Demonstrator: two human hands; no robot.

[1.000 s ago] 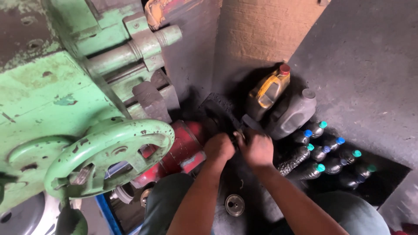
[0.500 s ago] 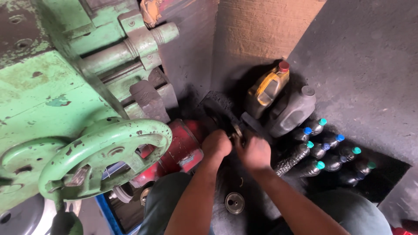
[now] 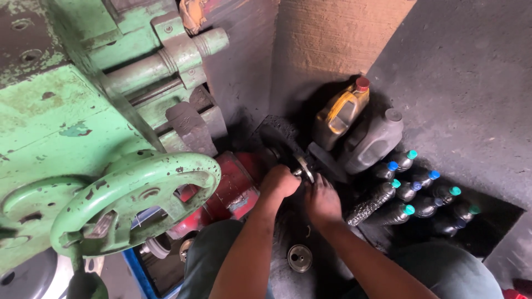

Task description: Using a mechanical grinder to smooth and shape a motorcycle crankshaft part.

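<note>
Metal disc (image 3: 303, 168) on edge between left hand (image 3: 281, 181) and right hand (image 3: 322, 200).

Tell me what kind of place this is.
Probably a machine shop or repair workshop: a worn green machine with a handwheel, oil jugs against the wall, and grimy bottles on the floor.

The handwheel (image 3: 133, 202) sits near left, both hands (image 3: 302, 188) meet at centre on a round metal part (image 3: 303, 168), with jugs (image 3: 360, 124) behind and bottles (image 3: 415, 191) right.
</note>
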